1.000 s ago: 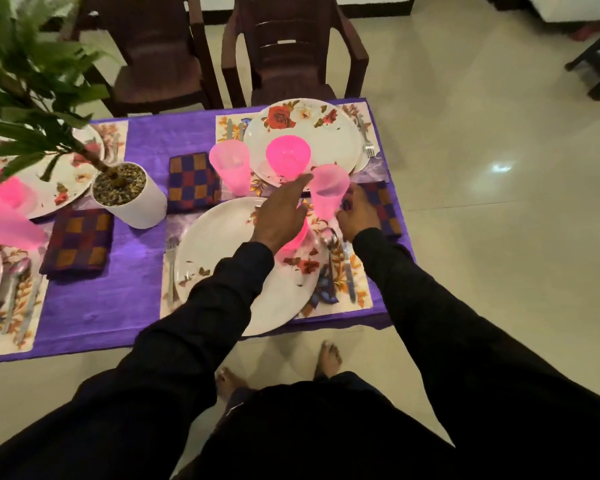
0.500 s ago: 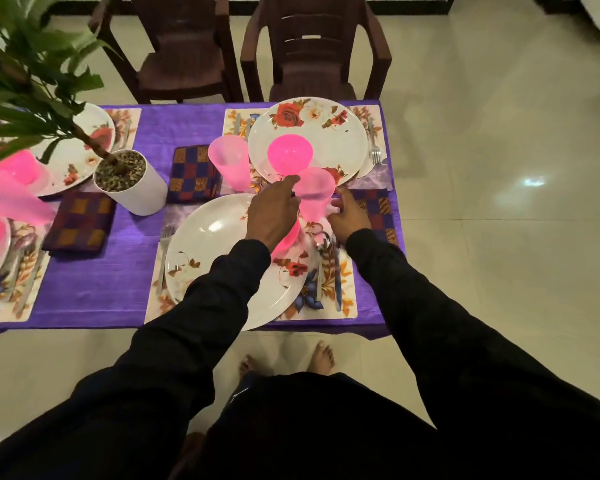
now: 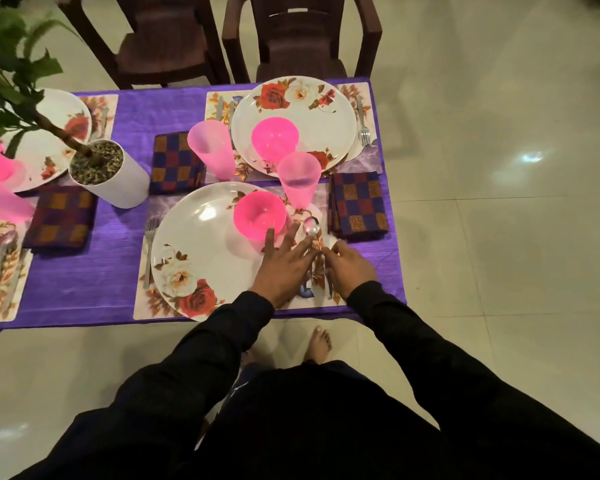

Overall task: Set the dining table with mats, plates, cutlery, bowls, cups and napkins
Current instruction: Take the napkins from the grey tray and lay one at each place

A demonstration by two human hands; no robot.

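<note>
Your left hand (image 3: 284, 265) lies flat, fingers spread, gripping nothing, over the right edge of the near floral plate (image 3: 201, 251). Your right hand (image 3: 349, 268) has loosely curled fingers by the spoon (image 3: 311, 233) on the placemat (image 3: 146, 303); can't tell if it grasps anything. Pink bowl (image 3: 260, 215) sits on that plate, pink cup (image 3: 299, 180) upright just behind. Checked napkin (image 3: 359, 206) lies right of the mat. Farther: second plate (image 3: 323, 123) with bowl (image 3: 274, 138), another cup (image 3: 210, 148).
</note>
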